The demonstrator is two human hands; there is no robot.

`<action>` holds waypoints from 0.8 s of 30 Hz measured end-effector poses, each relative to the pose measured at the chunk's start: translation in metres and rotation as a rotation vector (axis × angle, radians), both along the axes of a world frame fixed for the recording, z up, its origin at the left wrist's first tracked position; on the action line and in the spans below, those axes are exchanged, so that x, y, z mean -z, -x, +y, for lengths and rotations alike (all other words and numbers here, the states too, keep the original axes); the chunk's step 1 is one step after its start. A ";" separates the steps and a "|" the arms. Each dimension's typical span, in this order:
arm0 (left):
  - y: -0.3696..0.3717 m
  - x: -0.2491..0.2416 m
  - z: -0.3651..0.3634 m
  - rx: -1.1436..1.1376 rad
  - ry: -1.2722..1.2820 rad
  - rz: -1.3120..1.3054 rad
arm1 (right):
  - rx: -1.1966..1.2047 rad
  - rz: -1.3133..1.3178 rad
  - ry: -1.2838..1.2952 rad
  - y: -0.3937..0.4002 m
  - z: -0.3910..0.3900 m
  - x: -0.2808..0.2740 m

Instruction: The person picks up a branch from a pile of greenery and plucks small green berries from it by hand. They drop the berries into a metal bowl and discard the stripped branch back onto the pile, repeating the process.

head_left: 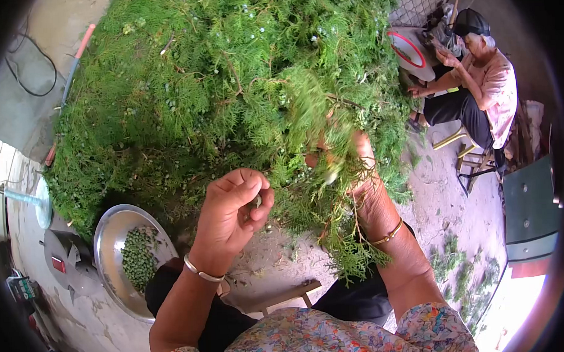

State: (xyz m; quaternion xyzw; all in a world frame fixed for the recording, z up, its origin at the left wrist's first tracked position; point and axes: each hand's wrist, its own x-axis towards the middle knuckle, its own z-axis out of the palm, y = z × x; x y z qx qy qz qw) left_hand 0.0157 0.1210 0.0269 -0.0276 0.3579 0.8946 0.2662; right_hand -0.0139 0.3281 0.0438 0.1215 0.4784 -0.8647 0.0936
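My right hand is closed round a leafy green conifer branch, whose sprays hang over the wrist; part of it is blurred by motion. Those sprays partly hide the fingers. To the left, my left hand is raised with its fingers curled, and a small green cone shows between thumb and fingers. A large heap of cut conifer branches, dotted with pale cones, lies in front of both hands. Near my left forearm stands a metal basin with small green cones in it.
A person sits on a stool at the right, beside a red-rimmed container. Loose sprigs lie on the floor at lower right. A long-handled tool leans along the heap's left edge. A dark green box stands far right.
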 end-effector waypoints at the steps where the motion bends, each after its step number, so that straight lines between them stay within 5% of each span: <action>1: 0.002 -0.002 0.000 -0.029 0.016 0.026 | -0.009 0.003 0.002 0.004 0.000 0.004; 11: -0.004 -0.017 -0.014 -0.146 -0.048 0.105 | 0.082 -0.062 -0.265 0.007 -0.026 -0.002; 15: -0.005 -0.020 -0.020 -0.100 0.309 0.174 | 0.056 0.055 -0.455 0.017 -0.024 0.014; 19: -0.007 -0.024 -0.024 -0.171 0.282 0.076 | 0.149 0.012 -0.197 0.016 -0.033 0.006; 24: -0.012 -0.013 -0.017 0.005 0.314 -0.064 | 0.094 -0.182 0.084 0.013 -0.028 0.002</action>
